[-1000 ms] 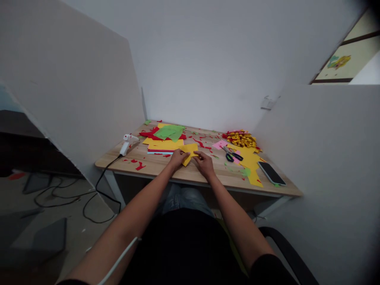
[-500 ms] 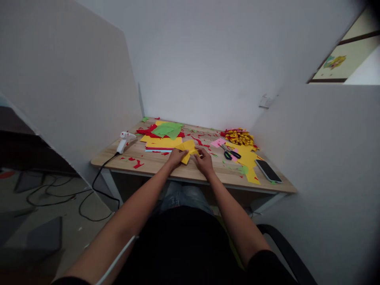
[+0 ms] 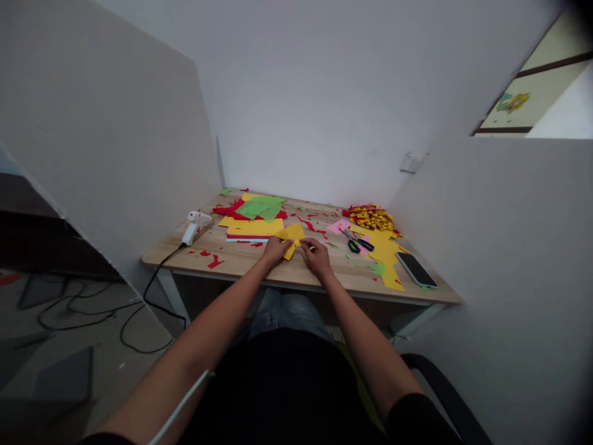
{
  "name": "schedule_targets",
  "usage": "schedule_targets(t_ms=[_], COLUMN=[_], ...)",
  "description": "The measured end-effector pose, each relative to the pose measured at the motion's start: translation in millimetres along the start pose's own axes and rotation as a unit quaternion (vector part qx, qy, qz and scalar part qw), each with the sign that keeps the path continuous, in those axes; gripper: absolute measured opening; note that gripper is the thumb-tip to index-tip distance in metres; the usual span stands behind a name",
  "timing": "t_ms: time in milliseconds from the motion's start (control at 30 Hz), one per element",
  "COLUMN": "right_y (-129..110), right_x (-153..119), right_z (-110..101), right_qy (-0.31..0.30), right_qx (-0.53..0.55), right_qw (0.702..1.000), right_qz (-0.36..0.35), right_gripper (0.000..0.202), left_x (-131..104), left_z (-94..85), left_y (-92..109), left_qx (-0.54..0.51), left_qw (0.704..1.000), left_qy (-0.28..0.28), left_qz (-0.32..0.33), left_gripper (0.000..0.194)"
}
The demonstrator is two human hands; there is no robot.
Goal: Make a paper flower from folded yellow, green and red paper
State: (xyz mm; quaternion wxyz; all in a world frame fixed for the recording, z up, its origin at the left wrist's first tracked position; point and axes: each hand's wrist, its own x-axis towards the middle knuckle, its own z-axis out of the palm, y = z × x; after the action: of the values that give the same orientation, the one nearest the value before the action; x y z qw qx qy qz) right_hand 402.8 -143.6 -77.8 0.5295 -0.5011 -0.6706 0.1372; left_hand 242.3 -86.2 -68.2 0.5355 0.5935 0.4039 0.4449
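Between my hands, over the front part of the wooden table, is a yellow paper piece (image 3: pixel 291 233) with several flaps. My left hand (image 3: pixel 276 250) pinches its left and lower side, thumb on top. My right hand (image 3: pixel 317 256) is closed at its right edge, with thumb and forefinger on a small fold. Behind my left hand lies a stack of yellow, red and blue sheets (image 3: pixel 254 227), with green paper (image 3: pixel 262 207) and red paper beyond it. Black-handled scissors (image 3: pixel 360 242) lie to the right of my right hand.
A white glue gun (image 3: pixel 195 226) with a black cable stands at the table's left. On the right are a pile of yellow and red folded pieces (image 3: pixel 371 217), cut yellow paper (image 3: pixel 382 248) and a phone (image 3: pixel 417 269). Red scraps are scattered about. Walls enclose the table.
The right side of the yellow piece looks narrower, folded in at my right fingertips. My right hand's fingers have curled in more. The view has shifted slightly.
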Motion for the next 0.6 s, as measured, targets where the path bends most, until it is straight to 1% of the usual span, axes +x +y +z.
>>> schedule_targets(t_ms=[200, 400, 600], right_y=[5.8, 7.5, 6.5], right_x=[2.2, 3.3, 2.2], right_z=[4.3, 5.9, 2.6], right_qy=[-0.030, -0.026, -0.023], right_qx=[0.018, 0.031, 0.010], right_qw=[0.999, 0.999, 0.999], right_qz=[0.017, 0.033, 0.023], right_gripper=[0.027, 0.029, 0.028], left_x=[2.2, -0.7, -2.9], left_z=[-2.5, -2.1, -3.0], left_y=[0.0, 4.4, 4.0], left_qx=[0.002, -0.011, -0.019], left_qw=[1.000, 0.999, 0.999], left_qy=[0.002, -0.032, -0.029], left_qz=[-0.013, -0.011, -0.011], left_gripper=[0.037, 0.037, 0.038])
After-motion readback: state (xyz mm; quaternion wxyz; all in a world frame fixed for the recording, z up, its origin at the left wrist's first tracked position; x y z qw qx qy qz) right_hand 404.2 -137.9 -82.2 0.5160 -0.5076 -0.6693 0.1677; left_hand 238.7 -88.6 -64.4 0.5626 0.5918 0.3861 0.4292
